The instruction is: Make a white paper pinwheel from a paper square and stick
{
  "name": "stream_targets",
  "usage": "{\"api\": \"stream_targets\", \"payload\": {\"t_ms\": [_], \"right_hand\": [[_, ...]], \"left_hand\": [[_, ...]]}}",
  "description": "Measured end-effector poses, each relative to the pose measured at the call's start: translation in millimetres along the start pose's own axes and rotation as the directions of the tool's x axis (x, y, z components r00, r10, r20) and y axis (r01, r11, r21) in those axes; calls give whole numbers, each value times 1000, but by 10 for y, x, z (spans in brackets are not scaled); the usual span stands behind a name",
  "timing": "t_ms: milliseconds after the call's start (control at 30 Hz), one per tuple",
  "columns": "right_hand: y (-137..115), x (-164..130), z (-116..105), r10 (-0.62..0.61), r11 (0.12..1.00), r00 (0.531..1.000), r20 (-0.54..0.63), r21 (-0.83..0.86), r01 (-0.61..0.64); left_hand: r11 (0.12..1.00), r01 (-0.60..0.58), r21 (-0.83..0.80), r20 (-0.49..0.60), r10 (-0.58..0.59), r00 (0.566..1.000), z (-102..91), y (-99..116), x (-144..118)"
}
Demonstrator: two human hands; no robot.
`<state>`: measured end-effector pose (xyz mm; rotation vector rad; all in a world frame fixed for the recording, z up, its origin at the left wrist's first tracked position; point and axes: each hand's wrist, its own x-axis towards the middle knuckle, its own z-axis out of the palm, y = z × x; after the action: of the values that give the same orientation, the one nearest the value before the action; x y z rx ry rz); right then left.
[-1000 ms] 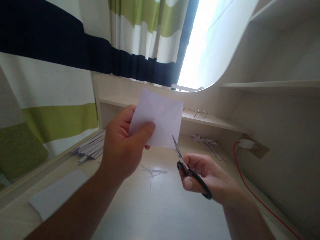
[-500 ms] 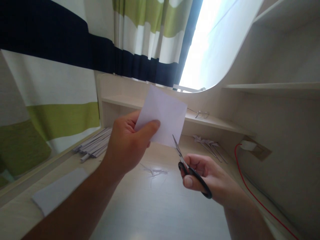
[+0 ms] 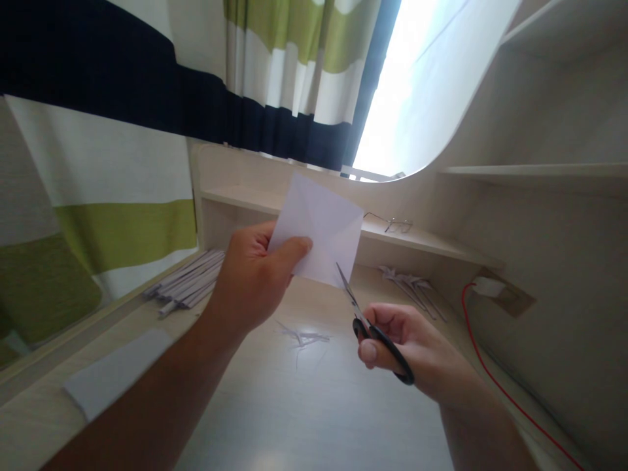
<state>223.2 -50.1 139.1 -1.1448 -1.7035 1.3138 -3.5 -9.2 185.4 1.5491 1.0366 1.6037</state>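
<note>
A left hand (image 3: pixel 255 278) pinches a creased white paper square (image 3: pixel 321 229) between thumb and fingers, holding it up above a pale desk (image 3: pixel 304 405). The right hand (image 3: pixel 412 353) grips black-handled scissors (image 3: pixel 375 330), fingers closed through the loops (blade tips touching the paper's lower edge). Thin paper slivers (image 3: pixel 304 337) lie on the desk below; rolled paper sticks (image 3: pixel 189 284) rest to the left.

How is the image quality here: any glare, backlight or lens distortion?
Head view: the window is blown out white, backlighting the paper and darkening the left hand; the wide lens bends the shelf lines; the scissors stay sharp.
</note>
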Motion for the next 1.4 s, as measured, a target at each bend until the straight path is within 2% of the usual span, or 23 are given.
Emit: {"api": "stream_targets", "payload": {"t_ms": [367, 1000, 1400], "right_hand": [[-17, 19, -13, 18, 996, 998, -56, -81, -23], [-35, 50, 8, -10, 990, 995, -98, -142, -4], [-11, 66, 7, 7, 997, 996, -85, -75, -14]], "left_hand": [[999, 46, 18, 51, -47, 998, 1, -62, 84], [999, 18, -36, 79, -15, 997, 1, -164, 132], [994, 34, -102, 176, -15, 984, 25, -231, 149]]}}
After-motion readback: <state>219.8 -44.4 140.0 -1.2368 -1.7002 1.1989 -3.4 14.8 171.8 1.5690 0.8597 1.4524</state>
